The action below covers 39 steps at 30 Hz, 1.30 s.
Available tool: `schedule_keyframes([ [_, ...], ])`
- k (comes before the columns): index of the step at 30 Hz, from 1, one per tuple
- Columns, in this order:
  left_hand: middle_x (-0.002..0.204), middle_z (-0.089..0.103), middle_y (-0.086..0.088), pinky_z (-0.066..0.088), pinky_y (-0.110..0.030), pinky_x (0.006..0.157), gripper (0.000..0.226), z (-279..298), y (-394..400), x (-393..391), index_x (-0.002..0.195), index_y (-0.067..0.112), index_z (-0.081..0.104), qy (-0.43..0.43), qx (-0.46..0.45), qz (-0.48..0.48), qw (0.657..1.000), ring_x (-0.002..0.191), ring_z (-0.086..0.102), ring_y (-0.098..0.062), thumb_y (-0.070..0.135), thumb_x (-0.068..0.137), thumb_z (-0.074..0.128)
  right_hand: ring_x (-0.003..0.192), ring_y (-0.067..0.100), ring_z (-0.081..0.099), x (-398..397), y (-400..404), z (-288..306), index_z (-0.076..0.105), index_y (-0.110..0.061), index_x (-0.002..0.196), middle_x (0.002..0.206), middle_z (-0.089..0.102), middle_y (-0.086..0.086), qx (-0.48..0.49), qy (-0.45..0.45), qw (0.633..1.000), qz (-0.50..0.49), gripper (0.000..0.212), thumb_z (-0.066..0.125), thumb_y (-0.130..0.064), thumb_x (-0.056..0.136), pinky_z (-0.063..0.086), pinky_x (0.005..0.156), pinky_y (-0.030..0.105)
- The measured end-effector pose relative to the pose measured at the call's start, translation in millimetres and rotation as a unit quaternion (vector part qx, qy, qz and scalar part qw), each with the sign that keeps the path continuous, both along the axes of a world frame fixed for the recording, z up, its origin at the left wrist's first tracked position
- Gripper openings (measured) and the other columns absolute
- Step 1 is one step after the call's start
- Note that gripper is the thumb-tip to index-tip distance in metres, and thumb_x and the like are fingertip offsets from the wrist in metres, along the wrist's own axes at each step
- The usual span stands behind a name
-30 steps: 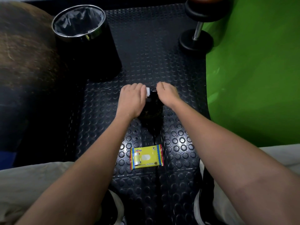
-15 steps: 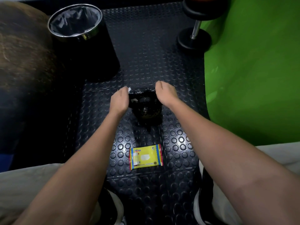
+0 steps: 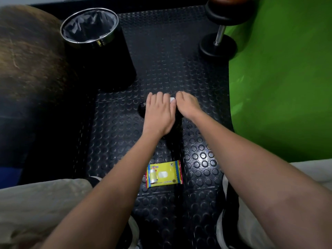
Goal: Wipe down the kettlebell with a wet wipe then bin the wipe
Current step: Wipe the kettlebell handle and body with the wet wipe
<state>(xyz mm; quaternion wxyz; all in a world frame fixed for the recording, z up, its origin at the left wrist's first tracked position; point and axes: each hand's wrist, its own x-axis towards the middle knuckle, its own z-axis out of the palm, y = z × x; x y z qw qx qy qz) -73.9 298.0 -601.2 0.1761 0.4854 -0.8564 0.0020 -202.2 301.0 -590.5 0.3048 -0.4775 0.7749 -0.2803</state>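
both hands sit side by side on top of one black kettlebell (image 3: 143,109), which stands on the studded black floor mat (image 3: 197,159) in the middle of the view and is mostly hidden under them. left hand (image 3: 159,112) lies palm down across the top of the kettlebell, fingers curled forward over its far side, pressing one white wet wipe (image 3: 172,99) of which only a small corner shows between the two hands. right hand (image 3: 188,106) comes in from the right, knuckles up, fingers bent down over the kettlebell's top just beside the left hand; whether it grips the handle or only rests there cannot be told, since its fingertips are hidden. both forearms are bare and reach forward from the lower corners, converging at the kettlebell.

one yellow pack of wipes (image 3: 164,174) lies flat on the mat near the person, between the forearms and apart from the kettlebell. one black bin (image 3: 98,51) with a shiny metal rim and a grey liner stands at upper left, well apart from the hands. one dumbbell (image 3: 218,39) stands on end at upper right, beside a green mat (image 3: 278,78). two shoes show at the bottom edge.
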Motion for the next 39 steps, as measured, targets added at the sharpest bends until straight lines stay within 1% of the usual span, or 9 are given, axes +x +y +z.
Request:
schedule_keyframes([
  [10, 0.103, 0.052, 0.004, 0.027, -0.042, 0.114, 0.04, -15, -19, 47, 0.102, 0.021, 0.051, 0.12, 0.068, 0.047, 0.989, 0.103, 0.048, -0.019, 0.035, 0.108, 0.014, 0.077, 0.019, 0.047, 6, 2, 5, 0.044, -0.014, 0.069, 0.073, 0.051, -0.001, 0.005, -0.021, 1.0, 0.0, 0.043, 0.023, -0.031, 0.104, 0.031, 0.07, 0.033],
  [16, 0.095, 0.05, 0.005, 0.04, -0.036, 0.091, 0.038, -12, -18, 54, 0.093, 0.018, 0.047, 0.307, 0.255, 0.136, 0.907, 0.092, 0.046, -0.013, 0.036, 0.107, 0.017, 0.067, 0.01, 0.042, 8, 5, 9, 0.041, -0.015, 0.067, 0.071, 0.049, -0.002, 0.003, -0.026, 1.0, -0.008, 0.043, 0.022, -0.03, 0.103, 0.031, 0.061, 0.033],
  [19, 0.092, 0.051, 0.006, 0.035, -0.03, 0.082, 0.033, -1, -26, 46, 0.085, 0.017, 0.045, 0.323, 0.321, 0.171, 0.874, 0.089, 0.046, -0.012, 0.032, 0.104, 0.023, 0.066, 0.012, 0.041, 6, 8, 10, 0.041, -0.011, 0.07, 0.072, 0.047, 0.0, 0.001, -0.055, 0.998, -0.019, 0.041, 0.025, -0.029, 0.102, 0.032, 0.061, 0.035],
  [24, 0.073, 0.045, 0.003, 0.032, -0.038, 0.076, 0.036, 10, -32, 34, 0.069, 0.016, 0.037, 0.166, 0.218, 0.101, 0.956, 0.076, 0.043, -0.021, 0.021, 0.102, 0.025, 0.067, 0.012, 0.047, 0, 16, 2, 0.052, -0.012, 0.078, 0.074, 0.053, 0.0, -0.022, -0.171, 0.981, -0.087, 0.038, 0.047, -0.045, 0.096, 0.039, 0.063, 0.03],
  [27, 0.077, 0.053, -0.003, 0.039, -0.041, 0.079, 0.032, 13, -24, 23, 0.075, 0.011, 0.047, 0.071, 0.102, 0.049, 0.991, 0.081, 0.052, -0.03, 0.015, 0.101, 0.029, 0.084, 0.011, 0.062, -1, 18, -4, 0.068, -0.018, 0.09, 0.09, 0.069, -0.005, -0.011, -0.222, 0.968, -0.119, 0.048, 0.053, -0.063, 0.088, 0.049, 0.079, 0.031],
  [32, 0.098, 0.059, -0.005, 0.031, -0.047, 0.113, 0.037, 2, -4, 9, 0.099, 0.011, 0.058, 0.037, 0.011, 0.034, 0.999, 0.099, 0.054, -0.026, 0.03, 0.106, 0.027, 0.108, 0.011, 0.057, 6, 18, 0, 0.061, -0.004, 0.119, 0.119, 0.064, 0.0, -0.014, -0.238, 0.959, -0.152, 0.056, 0.042, -0.052, 0.098, 0.047, 0.092, 0.038],
  [35, 0.105, 0.056, -0.001, 0.023, -0.041, 0.118, 0.04, -4, -2, 12, 0.11, 0.014, 0.056, 0.029, 0.0, 0.004, 1.0, 0.106, 0.05, -0.021, 0.035, 0.107, 0.022, 0.094, 0.023, 0.065, 6, 19, 2, 0.064, -0.002, 0.102, 0.1, 0.07, 0.009, -0.016, -0.241, 0.958, -0.157, 0.048, 0.042, -0.044, 0.095, 0.051, 0.084, 0.039],
  [37, 0.104, 0.054, 0.003, 0.023, -0.04, 0.117, 0.038, -6, -8, 21, 0.112, 0.018, 0.055, 0.043, 0.0, -0.016, 0.999, 0.105, 0.049, -0.019, 0.033, 0.107, 0.021, 0.074, 0.017, 0.056, 7, 19, 2, 0.057, -0.011, 0.08, 0.077, 0.059, 0.002, -0.01, -0.232, 0.962, -0.146, 0.039, 0.04, -0.044, 0.093, 0.045, 0.068, 0.034],
  [39, 0.102, 0.054, 0.003, 0.027, -0.041, 0.114, 0.038, -9, -13, 28, 0.11, 0.017, 0.056, 0.093, 0.019, -0.005, 0.995, 0.102, 0.049, -0.018, 0.03, 0.108, 0.021, 0.074, 0.015, 0.052, 9, 18, 3, 0.056, -0.009, 0.081, 0.077, 0.056, 0.0, -0.01, -0.225, 0.966, -0.13, 0.041, 0.039, -0.044, 0.093, 0.041, 0.066, 0.033],
])
